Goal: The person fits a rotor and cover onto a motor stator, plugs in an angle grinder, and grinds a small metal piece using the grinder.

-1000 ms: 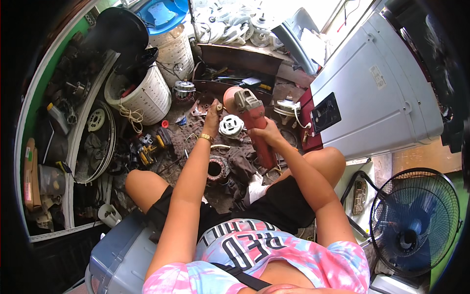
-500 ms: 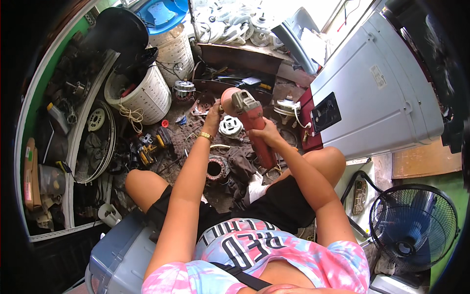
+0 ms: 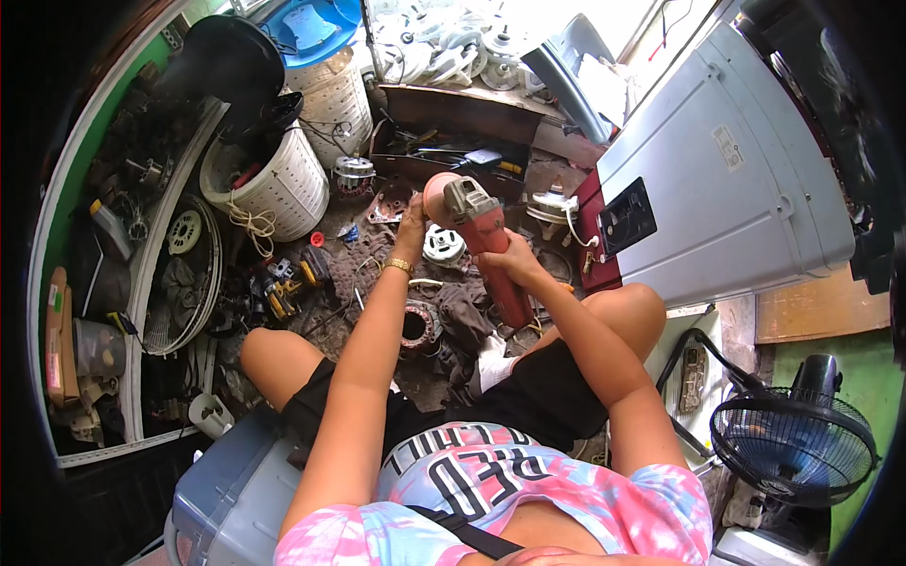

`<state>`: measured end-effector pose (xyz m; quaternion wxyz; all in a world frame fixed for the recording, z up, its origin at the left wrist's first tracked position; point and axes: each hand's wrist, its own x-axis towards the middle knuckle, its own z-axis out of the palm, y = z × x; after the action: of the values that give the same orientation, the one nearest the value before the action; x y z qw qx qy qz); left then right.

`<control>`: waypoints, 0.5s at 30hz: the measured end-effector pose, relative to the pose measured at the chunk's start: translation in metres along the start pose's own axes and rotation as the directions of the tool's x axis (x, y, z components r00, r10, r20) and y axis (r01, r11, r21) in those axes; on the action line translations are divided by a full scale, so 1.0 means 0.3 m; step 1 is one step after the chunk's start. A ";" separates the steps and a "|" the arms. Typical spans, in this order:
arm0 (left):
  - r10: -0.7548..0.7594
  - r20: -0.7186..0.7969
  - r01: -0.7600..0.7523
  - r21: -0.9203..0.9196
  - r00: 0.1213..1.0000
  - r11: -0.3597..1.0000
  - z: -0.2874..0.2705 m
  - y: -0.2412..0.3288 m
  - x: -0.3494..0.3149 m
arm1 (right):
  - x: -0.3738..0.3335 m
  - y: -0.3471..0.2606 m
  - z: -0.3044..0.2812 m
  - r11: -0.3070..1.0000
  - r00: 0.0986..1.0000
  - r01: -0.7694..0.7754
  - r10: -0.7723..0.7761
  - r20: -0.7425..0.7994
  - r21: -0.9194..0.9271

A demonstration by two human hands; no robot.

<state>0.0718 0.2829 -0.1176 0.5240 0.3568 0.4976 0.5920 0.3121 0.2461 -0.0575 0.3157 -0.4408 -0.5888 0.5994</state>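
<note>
A red angle grinder [image 3: 491,241] with a metal gear head and an orange-brown disc [image 3: 437,195] is held up over the cluttered floor in front of me. My right hand [image 3: 514,259] is closed round its body from the right side. My left hand [image 3: 410,229], with a gold bracelet on the wrist, is at the disc's left edge. Its fingers are curled, and whatever they pinch there is too small to make out. Below the grinder's head lies a round white motor part [image 3: 444,245]. A motor stator [image 3: 417,324] with a round opening sits nearer, between my legs.
A yellow-and-black power tool [image 3: 283,294] lies to the left, before a white perforated basket [image 3: 283,189]. A grey-white appliance cabinet [image 3: 727,179] stands on the right. A black fan [image 3: 793,443] is at the lower right. A wire-edged shelf [image 3: 137,358] holds parts on the left.
The fan's head has turned to a different angle. Both hands and the grinder have stayed almost in place, with only a slight shift.
</note>
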 end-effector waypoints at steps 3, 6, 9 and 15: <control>-0.006 0.034 0.007 -0.024 0.999 1.000 0.046 -0.007 -0.016 | -0.017 0.022 -0.045 0.994 0.996 -0.079 0.082 -0.035 0.073; -0.009 0.022 0.010 -0.034 1.000 0.999 0.035 0.000 -0.028 | -0.026 -0.003 -0.044 0.989 0.990 -0.127 0.131 -0.055 0.075; -0.008 -0.011 0.007 -0.080 1.000 0.997 0.003 -0.005 -0.021 | -0.025 -0.016 -0.023 0.987 0.993 -0.108 0.114 -0.039 0.119; -0.011 0.027 0.014 -0.097 1.000 0.995 0.014 -0.004 -0.025 | -0.022 -0.016 -0.023 0.994 0.996 -0.082 0.083 -0.011 0.074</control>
<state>0.0776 0.2764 -0.1170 0.5510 0.3354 0.4634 0.6076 0.3206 0.2436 -0.0513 0.3108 -0.4573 -0.5454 0.6300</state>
